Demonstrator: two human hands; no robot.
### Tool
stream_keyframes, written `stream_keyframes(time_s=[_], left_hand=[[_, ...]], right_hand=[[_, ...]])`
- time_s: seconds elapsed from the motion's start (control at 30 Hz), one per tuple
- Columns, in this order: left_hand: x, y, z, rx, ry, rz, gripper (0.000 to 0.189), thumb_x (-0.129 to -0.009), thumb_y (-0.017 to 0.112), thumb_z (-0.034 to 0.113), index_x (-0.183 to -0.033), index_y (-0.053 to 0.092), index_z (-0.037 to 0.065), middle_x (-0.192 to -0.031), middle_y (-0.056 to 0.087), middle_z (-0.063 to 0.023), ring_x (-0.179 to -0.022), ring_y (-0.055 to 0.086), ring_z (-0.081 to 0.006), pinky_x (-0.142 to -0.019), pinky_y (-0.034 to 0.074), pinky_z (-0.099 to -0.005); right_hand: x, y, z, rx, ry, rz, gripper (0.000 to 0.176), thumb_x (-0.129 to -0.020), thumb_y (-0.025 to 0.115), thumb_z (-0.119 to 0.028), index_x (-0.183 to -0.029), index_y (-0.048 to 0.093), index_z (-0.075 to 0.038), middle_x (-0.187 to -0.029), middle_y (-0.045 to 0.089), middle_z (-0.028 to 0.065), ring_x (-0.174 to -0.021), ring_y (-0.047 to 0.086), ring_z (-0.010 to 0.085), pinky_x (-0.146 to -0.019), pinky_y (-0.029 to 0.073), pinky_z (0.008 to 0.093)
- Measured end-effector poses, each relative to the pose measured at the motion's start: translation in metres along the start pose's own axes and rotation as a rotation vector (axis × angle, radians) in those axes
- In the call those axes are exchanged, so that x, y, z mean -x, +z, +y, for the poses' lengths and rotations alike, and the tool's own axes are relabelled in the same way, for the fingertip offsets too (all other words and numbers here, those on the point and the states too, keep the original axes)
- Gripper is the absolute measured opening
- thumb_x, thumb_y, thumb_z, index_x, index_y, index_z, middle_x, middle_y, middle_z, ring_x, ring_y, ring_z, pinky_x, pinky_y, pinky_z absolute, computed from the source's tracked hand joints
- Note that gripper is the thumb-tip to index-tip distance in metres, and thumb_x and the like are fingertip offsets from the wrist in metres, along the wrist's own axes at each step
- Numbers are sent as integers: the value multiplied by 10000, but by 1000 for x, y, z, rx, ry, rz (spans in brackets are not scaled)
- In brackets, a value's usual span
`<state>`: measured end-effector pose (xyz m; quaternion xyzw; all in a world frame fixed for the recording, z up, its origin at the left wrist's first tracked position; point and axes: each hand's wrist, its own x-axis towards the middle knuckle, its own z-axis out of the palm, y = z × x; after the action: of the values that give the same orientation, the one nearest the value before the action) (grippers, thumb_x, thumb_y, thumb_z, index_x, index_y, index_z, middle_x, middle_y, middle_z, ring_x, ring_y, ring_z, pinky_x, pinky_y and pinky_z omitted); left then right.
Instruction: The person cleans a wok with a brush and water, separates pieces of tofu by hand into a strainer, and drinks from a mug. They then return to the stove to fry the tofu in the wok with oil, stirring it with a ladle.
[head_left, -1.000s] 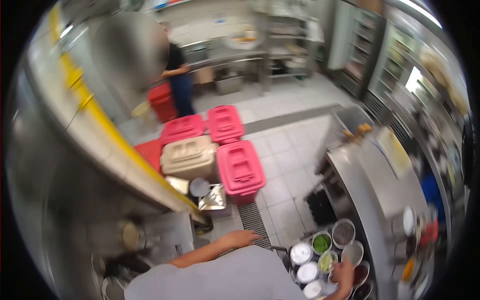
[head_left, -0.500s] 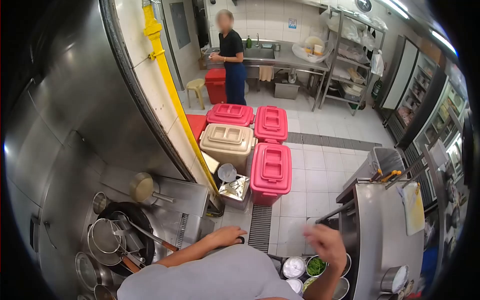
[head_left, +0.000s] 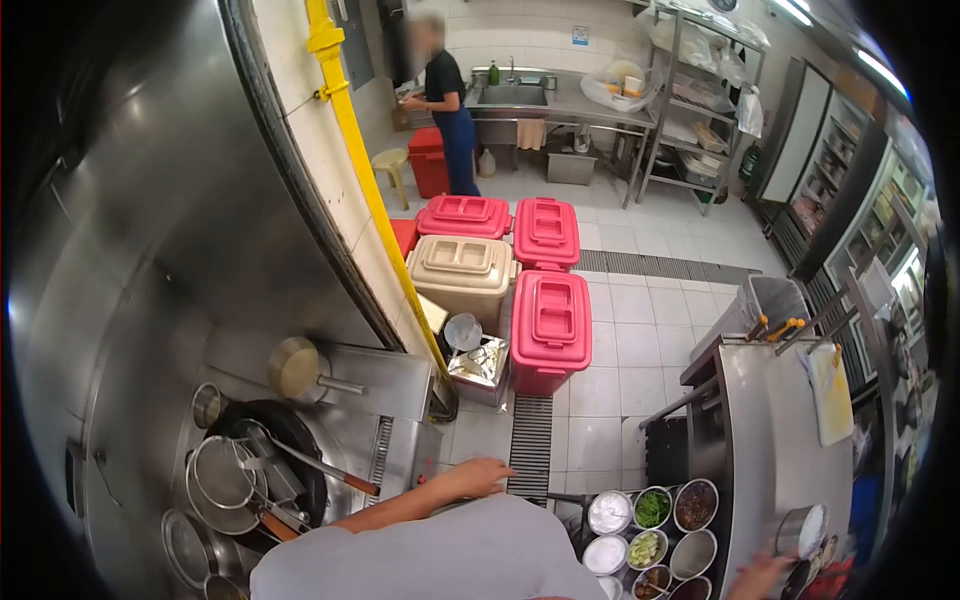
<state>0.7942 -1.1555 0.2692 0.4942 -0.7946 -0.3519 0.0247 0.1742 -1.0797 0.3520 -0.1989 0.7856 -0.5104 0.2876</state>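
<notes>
Left arm: sleeve of the grey shirt (head_left: 430, 550) at the shoulder, bare forearm (head_left: 395, 506) angled forward and across the front of the body. Left hand (head_left: 480, 478) back side up, fingers loosely extended, lightly bent and close together, pointing toward the right side. Nothing visible in its grasp. In the view it lies just beside the floor grate (head_left: 531, 450); height above the floor cannot be judged.

Right arm: mostly out of frame. Right hand (head_left: 757, 578) at the lower edge, low along the near side of the steel tabletop (head_left: 760, 440), motion-blurred. Finger spread and grip cannot be told; no held object can be made out.

Nearest thing to the right hand: metal pot (head_left: 802, 532), pale inside, near the tabletop's lower end. Contact between fingers and pot cannot be confirmed.

Between the two hands, grouped round containers: one with white contents (head_left: 610, 512), one with chopped greens (head_left: 652, 508), one with pale green pieces (head_left: 645, 548), one with dark brown contents (head_left: 696, 505).

Beyond the left hand: red lidded bin (head_left: 551, 330) on the floor. Far side: another person (head_left: 455, 130), dark top, standing near the sink (head_left: 512, 95).
</notes>
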Motion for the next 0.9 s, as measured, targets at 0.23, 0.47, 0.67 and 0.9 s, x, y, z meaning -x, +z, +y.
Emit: stream_keyframes(time_s=[0.23,0.47,0.67,0.9], left_hand=[[-53,-14,7,-86,356,-111,448,-852,625,294,-1247,531,106,-1158,558,-127,-1077,536,-317,-897,453,-431],[2,-45,50,1731,475,-869,749,-891,475,590,-1437,314,102,-1303,495,-205,-948,618,-252,-657,543,-333],[52,50,40,1233,-228,-288,654,-900,474,570,-1384,389,139,-1233,541,-164,-906,627,-235,-707,528,-362],[136,148,95,19,-305,-95,518,-826,648,345,-1266,537,95,-1175,578,-186,-1112,534,-375,-959,418,-418]], right_hand=[[224,33,-167,-47,-1493,1007,641,-946,525,-134,-1467,163,-43,-1128,505,196,-663,618,278,-562,547,314],[214,10,-42,1042,-380,-449,426,-921,570,-288,-1328,512,-175,-1303,524,181,-988,619,321,-801,487,417],[198,12,-9,703,-635,-358,554,-786,602,24,-1323,483,-41,-935,627,161,-793,604,257,-744,488,346],[183,-54,28,617,-627,-599,501,-814,600,-41,-1305,502,-37,-990,636,196,-891,619,337,-813,471,381]])
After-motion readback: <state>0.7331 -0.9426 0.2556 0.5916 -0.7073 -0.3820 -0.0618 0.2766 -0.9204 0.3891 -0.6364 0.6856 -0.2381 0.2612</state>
